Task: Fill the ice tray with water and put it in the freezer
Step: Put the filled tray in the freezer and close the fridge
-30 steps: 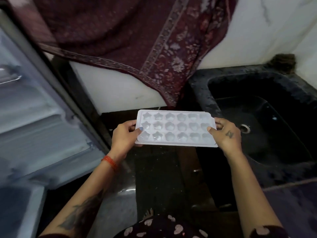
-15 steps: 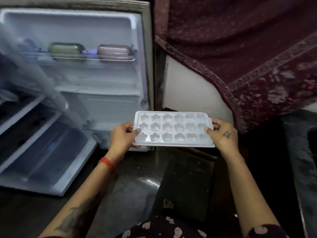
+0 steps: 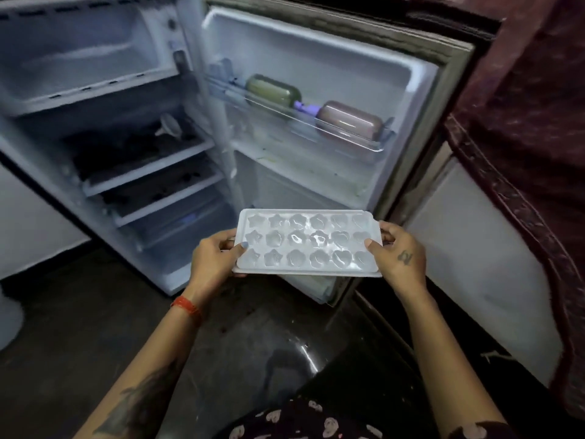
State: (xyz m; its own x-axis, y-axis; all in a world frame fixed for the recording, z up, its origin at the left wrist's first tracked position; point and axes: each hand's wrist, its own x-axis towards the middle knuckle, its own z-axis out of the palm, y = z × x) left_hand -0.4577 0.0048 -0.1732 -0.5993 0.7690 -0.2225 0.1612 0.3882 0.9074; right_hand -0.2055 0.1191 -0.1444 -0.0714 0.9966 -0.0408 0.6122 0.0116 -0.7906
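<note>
Ice tray (image 3: 307, 243): white, cavities shaped as stars, flowers and hearts; held level over the dark floor (image 3: 79, 327), near the open fridge (image 3: 104, 172).
Left hand (image 3: 210, 259): grips the tray's left end, thumb on top.
Right hand (image 3: 397, 253): grips the right end likewise.
Freezer compartment (image 3: 85, 58): far left, open.
Door shelf (image 3: 316, 125): green and pink bottles lying down.

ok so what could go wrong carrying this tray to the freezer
The ice tray is held only at its short ends by the left hand and right hand, so a tilt could spill water. The freezer compartment sits up and left; lifting the tray there may slosh it.
</note>
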